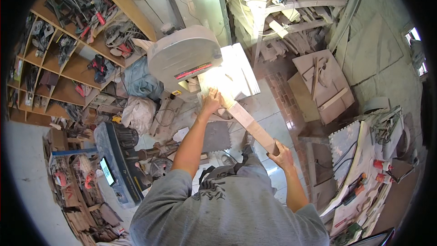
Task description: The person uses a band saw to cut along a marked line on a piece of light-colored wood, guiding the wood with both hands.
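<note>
2 hands on long wooden board

This is a woodworking workshop, cluttered and dusty. A grey band saw with a rounded wheel housing stands over a pale saw table, where a long pale wooden plank lies. Slanting wooden wall shelves are crammed with red and black power tools and cables. Another open rack holds stacked timber offcuts. Flat brown boards lean on the tiled floor, and a dark blue benchtop machine sits among scrap wood.
</note>
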Demonstrator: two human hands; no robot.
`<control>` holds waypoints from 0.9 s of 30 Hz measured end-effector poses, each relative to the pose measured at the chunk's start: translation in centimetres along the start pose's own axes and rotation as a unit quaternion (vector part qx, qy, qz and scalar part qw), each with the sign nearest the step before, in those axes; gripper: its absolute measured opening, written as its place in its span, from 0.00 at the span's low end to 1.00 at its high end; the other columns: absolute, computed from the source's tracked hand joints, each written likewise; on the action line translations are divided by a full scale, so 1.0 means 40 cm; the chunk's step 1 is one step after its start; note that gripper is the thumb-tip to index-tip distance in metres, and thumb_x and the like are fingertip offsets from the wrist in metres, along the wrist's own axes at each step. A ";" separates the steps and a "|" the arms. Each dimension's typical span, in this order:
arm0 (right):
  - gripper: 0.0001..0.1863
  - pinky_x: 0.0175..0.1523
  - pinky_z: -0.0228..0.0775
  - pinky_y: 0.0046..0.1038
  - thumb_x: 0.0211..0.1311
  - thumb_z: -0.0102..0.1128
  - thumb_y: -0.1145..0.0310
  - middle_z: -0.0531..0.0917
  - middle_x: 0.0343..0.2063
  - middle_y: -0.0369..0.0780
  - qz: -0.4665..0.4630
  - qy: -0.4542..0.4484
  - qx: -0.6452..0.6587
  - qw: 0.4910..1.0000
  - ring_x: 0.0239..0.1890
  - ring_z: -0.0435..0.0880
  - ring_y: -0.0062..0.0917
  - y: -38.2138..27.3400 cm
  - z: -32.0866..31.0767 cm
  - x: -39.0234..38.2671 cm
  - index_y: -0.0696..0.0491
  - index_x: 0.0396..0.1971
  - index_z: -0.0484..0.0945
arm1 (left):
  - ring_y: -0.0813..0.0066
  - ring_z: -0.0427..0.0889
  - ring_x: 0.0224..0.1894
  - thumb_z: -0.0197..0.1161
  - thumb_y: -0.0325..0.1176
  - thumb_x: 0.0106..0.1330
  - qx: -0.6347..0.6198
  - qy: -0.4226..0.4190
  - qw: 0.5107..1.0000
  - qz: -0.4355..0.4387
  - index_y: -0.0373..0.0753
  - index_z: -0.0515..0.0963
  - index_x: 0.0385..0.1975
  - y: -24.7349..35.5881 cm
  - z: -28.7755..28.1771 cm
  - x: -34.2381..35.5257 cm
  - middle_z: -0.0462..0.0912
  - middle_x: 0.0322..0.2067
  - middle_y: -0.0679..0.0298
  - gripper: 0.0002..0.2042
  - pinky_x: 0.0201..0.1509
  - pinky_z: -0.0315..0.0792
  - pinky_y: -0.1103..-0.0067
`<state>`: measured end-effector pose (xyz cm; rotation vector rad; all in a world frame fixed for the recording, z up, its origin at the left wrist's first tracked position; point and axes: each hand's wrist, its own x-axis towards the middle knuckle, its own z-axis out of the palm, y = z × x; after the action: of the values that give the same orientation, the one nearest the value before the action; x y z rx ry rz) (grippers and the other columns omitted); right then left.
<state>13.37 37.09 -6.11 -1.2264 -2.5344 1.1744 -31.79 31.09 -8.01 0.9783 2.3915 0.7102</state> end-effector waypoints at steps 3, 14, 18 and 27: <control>0.45 0.58 0.80 0.44 0.47 0.82 0.55 0.85 0.54 0.56 -0.013 0.010 0.006 1.000 0.54 0.86 0.51 0.006 0.017 -0.004 0.58 0.65 0.76 | 0.51 0.59 0.81 0.46 0.49 0.82 -0.015 -0.005 1.000 -0.007 0.37 0.72 0.72 -0.001 -0.002 0.006 0.66 0.75 0.45 0.27 0.83 0.38 0.47; 0.45 0.55 0.81 0.44 0.46 0.82 0.53 0.87 0.50 0.57 -0.016 0.028 -0.004 0.999 0.51 0.88 0.52 -0.007 0.064 -0.014 0.59 0.64 0.77 | 0.51 0.61 0.80 0.45 0.48 0.82 -0.006 -0.008 1.000 -0.015 0.37 0.73 0.71 -0.007 -0.010 0.018 0.68 0.74 0.47 0.27 0.83 0.41 0.47; 0.45 0.54 0.82 0.44 0.46 0.83 0.52 0.87 0.48 0.58 -0.011 0.025 0.002 1.000 0.49 0.88 0.52 -0.022 0.064 -0.014 0.60 0.63 0.78 | 0.50 0.62 0.79 0.45 0.48 0.82 0.026 -0.006 1.000 0.006 0.37 0.74 0.69 -0.021 -0.008 0.028 0.69 0.74 0.47 0.26 0.82 0.44 0.46; 0.44 0.54 0.82 0.44 0.46 0.83 0.53 0.86 0.49 0.58 -0.013 0.038 -0.008 0.999 0.50 0.88 0.51 -0.031 0.057 -0.007 0.61 0.63 0.77 | 0.42 0.75 0.67 0.47 0.43 0.83 0.063 0.068 0.991 0.092 0.33 0.79 0.61 -0.058 0.041 0.057 0.78 0.65 0.46 0.22 0.72 0.60 0.51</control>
<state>11.91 35.07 -6.81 -1.2129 -2.5021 1.0834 -33.46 31.79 -11.15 1.2542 2.5117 0.7185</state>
